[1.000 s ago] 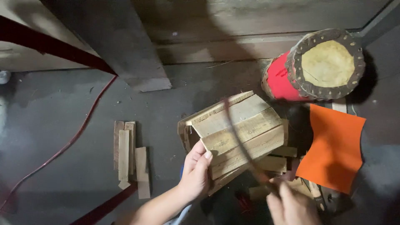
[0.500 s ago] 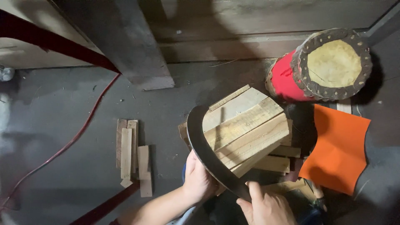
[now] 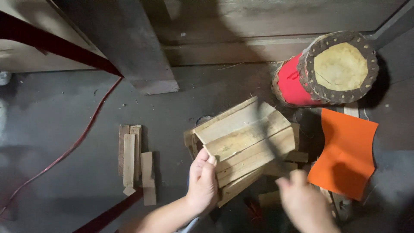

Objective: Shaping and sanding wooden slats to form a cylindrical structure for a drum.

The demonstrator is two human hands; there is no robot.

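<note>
A block of pale split wood stands on the dark floor in the middle of the view. My left hand grips its lower left edge, thumb on top. My right hand, blurred by motion, is just below the block's right side. It holds a dark curved blade, which shows only as a faint streak across the wood. More wood pieces lie under and to the right of the block.
A red drum with a hide head lies on its side at the upper right. An orange sheet lies below it. Several thin wood slats lie to the left. A red cable crosses the floor, and a dark beam slants above.
The curved blade, which arced around the block's left side half a second ago, has swung across the top of the wood. My right hand has moved right and blurred. My left hand keeps its hold.
</note>
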